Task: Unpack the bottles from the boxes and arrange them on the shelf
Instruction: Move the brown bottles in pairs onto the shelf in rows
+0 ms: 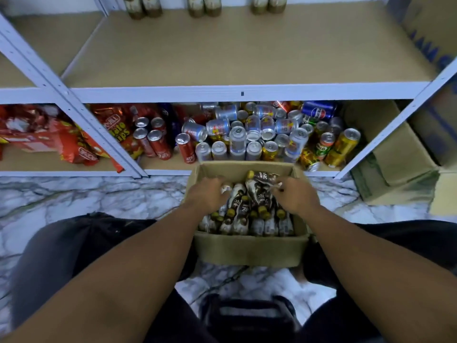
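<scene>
An open cardboard box (249,251) sits on the floor between my knees, filled with several small brown bottles (238,220) with yellow caps. My left hand (206,196) reaches into the box and its fingers curl round a bottle (226,188) at the far left. My right hand (295,196) holds another bottle (263,179) lying tilted at the far side of the box. The middle shelf (247,53) above is mostly bare, with several of the same bottles (204,6) standing along its back.
The lower shelf holds many drink cans (262,134) and red snack bags (61,142). Cardboard boxes (395,154) stand to the right on the marble floor (86,196). White shelf posts (74,107) frame the bays.
</scene>
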`<control>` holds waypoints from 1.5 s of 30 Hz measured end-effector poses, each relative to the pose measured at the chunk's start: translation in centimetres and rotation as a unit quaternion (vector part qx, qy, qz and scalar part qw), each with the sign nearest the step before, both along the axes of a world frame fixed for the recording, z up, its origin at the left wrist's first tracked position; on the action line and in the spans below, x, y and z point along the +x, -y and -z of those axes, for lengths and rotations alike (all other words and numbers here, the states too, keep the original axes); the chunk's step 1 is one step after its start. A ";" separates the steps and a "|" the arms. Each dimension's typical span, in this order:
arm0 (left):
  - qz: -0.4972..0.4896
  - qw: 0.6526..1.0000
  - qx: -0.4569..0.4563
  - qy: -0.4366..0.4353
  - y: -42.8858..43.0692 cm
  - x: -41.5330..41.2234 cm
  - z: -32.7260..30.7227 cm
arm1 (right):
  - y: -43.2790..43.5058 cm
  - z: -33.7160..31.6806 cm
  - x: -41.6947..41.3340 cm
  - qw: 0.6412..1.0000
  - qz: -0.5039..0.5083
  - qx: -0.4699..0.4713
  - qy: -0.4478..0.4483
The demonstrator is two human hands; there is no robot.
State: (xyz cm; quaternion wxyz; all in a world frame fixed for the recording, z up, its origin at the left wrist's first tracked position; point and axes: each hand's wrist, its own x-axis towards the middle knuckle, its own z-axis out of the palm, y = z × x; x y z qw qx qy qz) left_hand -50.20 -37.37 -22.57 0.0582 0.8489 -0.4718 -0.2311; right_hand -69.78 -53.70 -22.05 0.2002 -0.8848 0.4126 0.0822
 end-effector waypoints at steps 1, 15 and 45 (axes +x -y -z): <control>-0.007 1.000 -0.001 -0.012 -0.4 0.0 1.0 | -0.1 1.1 -0.3 1.000 0.004 0.021 0.008; -0.078 0.994 -0.016 -0.074 0.5 3.6 13.1 | -1.0 13.9 2.3 0.962 0.155 0.189 0.121; -0.339 0.863 -0.282 -0.246 -0.1 0.3 12.3 | -0.6 9.8 6.7 0.872 0.278 0.148 0.375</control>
